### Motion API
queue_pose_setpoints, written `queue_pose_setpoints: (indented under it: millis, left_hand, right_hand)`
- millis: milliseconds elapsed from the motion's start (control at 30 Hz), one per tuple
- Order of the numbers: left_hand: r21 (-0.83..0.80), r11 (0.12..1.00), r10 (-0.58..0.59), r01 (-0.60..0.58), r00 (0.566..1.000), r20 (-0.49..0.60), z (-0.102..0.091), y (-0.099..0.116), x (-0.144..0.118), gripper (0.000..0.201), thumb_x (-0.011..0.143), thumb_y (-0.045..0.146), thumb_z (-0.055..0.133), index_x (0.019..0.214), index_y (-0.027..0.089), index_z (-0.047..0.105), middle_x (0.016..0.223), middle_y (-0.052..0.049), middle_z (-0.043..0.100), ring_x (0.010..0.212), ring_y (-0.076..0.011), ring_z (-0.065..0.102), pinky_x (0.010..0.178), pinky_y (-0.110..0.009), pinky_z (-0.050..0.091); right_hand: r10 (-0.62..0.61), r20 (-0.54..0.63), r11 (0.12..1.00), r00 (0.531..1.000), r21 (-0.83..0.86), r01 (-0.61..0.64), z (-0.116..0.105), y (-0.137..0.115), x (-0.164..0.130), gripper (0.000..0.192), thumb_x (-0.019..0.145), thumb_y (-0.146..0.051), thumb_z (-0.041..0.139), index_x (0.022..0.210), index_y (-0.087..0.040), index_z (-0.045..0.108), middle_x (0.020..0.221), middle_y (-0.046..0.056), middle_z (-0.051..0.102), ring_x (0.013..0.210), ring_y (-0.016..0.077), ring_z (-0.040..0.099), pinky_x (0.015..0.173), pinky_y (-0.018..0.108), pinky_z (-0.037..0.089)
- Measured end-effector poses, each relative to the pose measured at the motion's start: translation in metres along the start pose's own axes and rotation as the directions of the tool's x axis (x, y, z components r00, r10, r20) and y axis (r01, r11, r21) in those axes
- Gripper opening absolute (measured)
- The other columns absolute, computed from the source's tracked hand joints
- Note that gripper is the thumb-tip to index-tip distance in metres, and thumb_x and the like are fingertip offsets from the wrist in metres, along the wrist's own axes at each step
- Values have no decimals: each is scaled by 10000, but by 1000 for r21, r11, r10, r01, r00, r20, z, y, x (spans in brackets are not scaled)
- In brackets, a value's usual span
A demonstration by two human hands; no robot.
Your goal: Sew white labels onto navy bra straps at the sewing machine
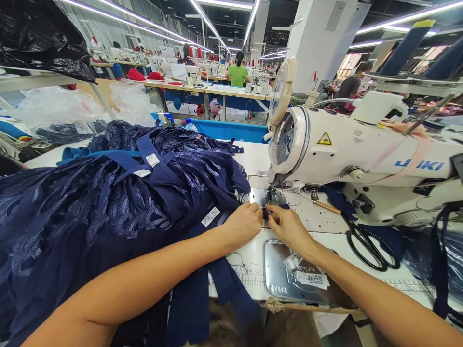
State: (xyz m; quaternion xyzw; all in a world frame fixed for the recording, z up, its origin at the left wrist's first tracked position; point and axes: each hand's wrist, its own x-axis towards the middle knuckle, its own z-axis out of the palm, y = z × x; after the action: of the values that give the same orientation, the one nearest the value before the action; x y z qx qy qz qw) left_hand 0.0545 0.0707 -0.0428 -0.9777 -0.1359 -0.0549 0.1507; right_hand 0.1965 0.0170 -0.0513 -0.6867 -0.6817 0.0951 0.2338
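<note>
My left hand and my right hand meet just in front of the presser foot of a white sewing machine. Both pinch a narrow navy strap that lies between their fingertips under the needle. A big heap of navy lace garments with white labels fills the table to the left, and my left forearm rests against it. More navy straps hang over the table's front edge.
Black scissors lie to the right of my right hand, beside a wooden-handled tool. A metal plate with labels is set in the table. Other people sit at sewing tables far behind. Plastic bags lie at the left.
</note>
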Motion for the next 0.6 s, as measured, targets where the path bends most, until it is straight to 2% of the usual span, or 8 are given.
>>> queue_pose_setpoints:
  millis: [100,367,600]
  left_hand:
    - [-1,1000,7,-7,1000,-6,1,0,0,136,794,78,467,792,60,602,755,-109,573,743,-211,492,590,-326,326]
    - [11,1000,11,-11,1000,15,1,2,2,156,796,75,457,812,56,611,752,-102,574,735,-212,495,582,-322,329]
    - [19,1000,12,-12,1000,11,-2,3,1,156,796,67,450,791,58,606,746,-102,570,737,-212,497,584,-323,335]
  right_hand:
    - [-16,15,1000,1000,8,16,-2,1,-1,381,741,-165,384,1041,-115,613,516,1,553,492,138,482,544,259,386]
    - [3,76,984,997,179,-16,-7,8,-4,391,722,-173,396,1024,-57,614,443,-36,462,430,114,425,499,246,371]
    - [-38,58,992,998,124,30,-5,7,-13,412,731,-167,379,1061,-47,594,492,-7,519,461,128,453,545,267,388]
